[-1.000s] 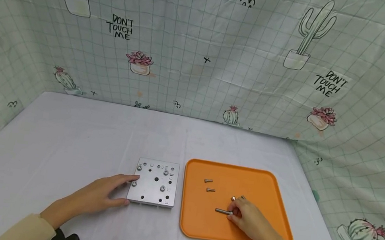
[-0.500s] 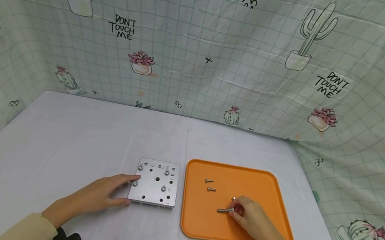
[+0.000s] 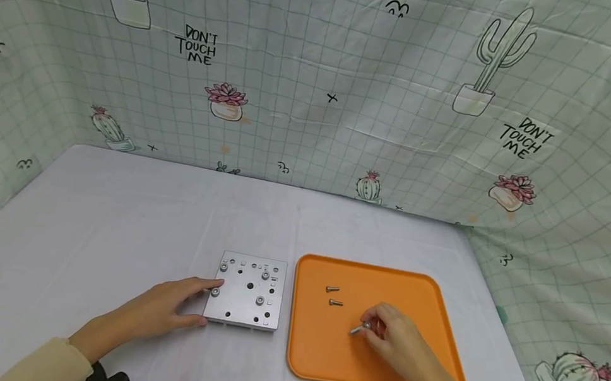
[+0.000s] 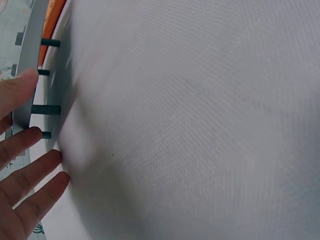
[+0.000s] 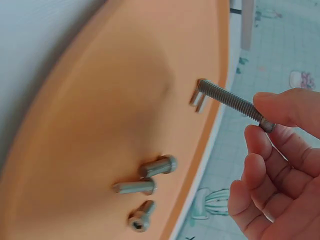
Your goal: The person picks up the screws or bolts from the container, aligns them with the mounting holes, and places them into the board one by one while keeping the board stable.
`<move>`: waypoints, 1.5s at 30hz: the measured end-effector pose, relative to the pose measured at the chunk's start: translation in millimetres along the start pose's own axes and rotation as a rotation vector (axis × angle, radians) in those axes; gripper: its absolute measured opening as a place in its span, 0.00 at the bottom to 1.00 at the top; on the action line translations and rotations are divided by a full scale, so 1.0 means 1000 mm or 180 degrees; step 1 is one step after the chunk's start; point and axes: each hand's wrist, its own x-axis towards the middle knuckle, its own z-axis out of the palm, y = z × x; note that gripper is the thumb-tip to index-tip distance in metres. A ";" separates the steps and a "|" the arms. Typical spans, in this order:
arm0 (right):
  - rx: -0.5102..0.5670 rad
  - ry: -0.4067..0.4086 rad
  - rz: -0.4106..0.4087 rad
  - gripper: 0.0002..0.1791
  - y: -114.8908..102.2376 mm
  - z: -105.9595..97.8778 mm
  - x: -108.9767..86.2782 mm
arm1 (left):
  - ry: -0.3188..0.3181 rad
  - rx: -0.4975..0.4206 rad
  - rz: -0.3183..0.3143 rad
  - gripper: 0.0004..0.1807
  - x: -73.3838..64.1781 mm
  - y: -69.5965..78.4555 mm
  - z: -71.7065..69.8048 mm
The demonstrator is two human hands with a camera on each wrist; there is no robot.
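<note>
At the left edge of a silver metal plate (image 3: 236,306) rests my left hand (image 3: 168,304), its fingers spread and extended. The plate has drilled holes and several screws standing in it; in the left wrist view a threaded screw shank (image 4: 47,109) sticks out below it. My right hand (image 3: 401,342) pinches a long threaded screw (image 5: 227,100) by its head end, between thumb and fingers, above the orange tray (image 3: 313,357). In the right wrist view, several shorter screws (image 5: 135,187) lie on the tray below the hand.
Two small screws (image 3: 332,289) lie in the tray's upper left part. The tray's raised rim stands just right of the plate. A white cloth (image 3: 137,208) covers the table, and a patterned curtain (image 3: 310,57) hangs behind.
My right hand has lifted the long screw off the tray, turning it so its threaded end tilts toward the lower left. My left hand stays at the plate.
</note>
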 end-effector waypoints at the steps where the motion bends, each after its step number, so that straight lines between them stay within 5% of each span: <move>1: 0.0003 -0.0008 0.0017 0.08 -0.002 -0.001 0.001 | 0.0010 0.0014 0.0010 0.35 0.000 0.000 0.000; 15: 0.0017 -0.0034 -0.0099 0.06 -0.022 -0.009 0.030 | 0.0143 0.0057 0.0020 0.35 0.000 0.004 0.003; 24: 0.0132 -0.0204 -0.0182 0.05 -0.040 -0.008 0.058 | 0.0153 -0.0119 -0.0156 0.34 0.000 0.005 0.003; 45: 0.0318 -0.0344 -0.0602 0.06 -0.079 0.024 0.118 | 0.0168 -0.0387 -0.0185 0.35 -0.003 0.002 0.004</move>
